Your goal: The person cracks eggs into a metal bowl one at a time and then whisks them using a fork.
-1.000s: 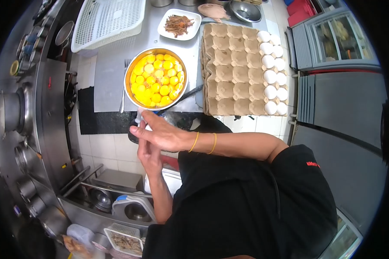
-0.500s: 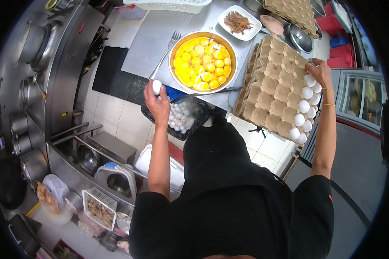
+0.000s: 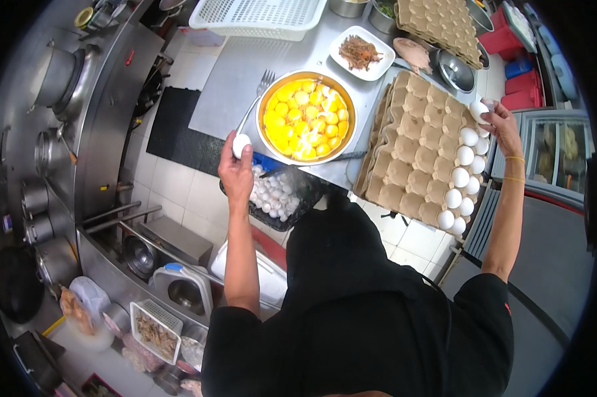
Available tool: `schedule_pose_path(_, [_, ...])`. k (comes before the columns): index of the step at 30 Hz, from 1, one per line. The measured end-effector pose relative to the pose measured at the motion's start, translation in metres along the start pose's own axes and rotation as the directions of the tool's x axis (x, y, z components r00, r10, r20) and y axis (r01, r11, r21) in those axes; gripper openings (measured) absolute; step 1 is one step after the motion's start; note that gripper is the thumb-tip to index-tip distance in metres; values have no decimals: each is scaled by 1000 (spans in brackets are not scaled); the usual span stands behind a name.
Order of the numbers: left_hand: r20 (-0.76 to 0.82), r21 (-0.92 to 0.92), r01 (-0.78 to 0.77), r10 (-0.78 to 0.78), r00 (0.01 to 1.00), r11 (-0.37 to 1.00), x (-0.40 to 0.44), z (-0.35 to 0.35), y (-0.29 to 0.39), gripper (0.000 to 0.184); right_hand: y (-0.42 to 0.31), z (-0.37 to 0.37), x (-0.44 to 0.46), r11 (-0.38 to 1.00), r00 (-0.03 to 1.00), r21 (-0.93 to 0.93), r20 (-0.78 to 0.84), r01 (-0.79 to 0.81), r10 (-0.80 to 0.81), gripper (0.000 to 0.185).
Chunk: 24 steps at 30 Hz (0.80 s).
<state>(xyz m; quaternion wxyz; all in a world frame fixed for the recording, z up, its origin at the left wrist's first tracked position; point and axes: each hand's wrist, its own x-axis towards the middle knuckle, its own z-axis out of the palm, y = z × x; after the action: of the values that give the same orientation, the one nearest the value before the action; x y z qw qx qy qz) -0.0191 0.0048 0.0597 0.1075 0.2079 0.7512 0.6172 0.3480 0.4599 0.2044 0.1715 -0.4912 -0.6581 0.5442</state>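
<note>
At the near edge, the person's black short-sleeved top (image 3: pixel 358 311) blocks the floor beneath it. The left forearm partly covers a white plastic container (image 3: pixel 265 271). Above that, a black plastic crate (image 3: pixel 306 206) is hidden along its left side by the left hand (image 3: pixel 236 173); whether the white rounded shells (image 3: pixel 273 195) inside are all broken is hard to make out. The left hand pinches a smooth white egg (image 3: pixel 241 145) between thumb and fingers, its fingertips partly behind the egg, near the rim of a round metal bowl (image 3: pixel 353 120) of yellow yolks (image 3: pixel 298 122). Glare whitens some yolks. A silver fork (image 3: pixel 257 97) lies just beside the bowl, its handle end hidden behind the hand.

To the right, stacked brown cardboard egg trays (image 3: pixel 417 142) hold white eggs (image 3: pixel 465 156) along one side. At their far corner, the right hand (image 3: pixel 505 132) has its fingers curled in, gripping another white egg (image 3: pixel 478 111); a pale shape against its fingertips is too small to tell. Farther off, a white perforated plastic basket (image 3: pixel 259 23) is cut off by the top edge.
</note>
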Motion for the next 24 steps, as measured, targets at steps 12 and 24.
schedule_pose_path(12, [519, -347, 277, -62, 852, 896, 60, 43, 111, 32, -79, 270, -38, 492, 474, -69, 409, 868, -780, 57])
schedule_pose_path(24, [600, -177, 118, 12, 800, 977, 77, 49, 100, 38, -71, 322, -32, 474, 453, -67, 441, 878, -775, 47])
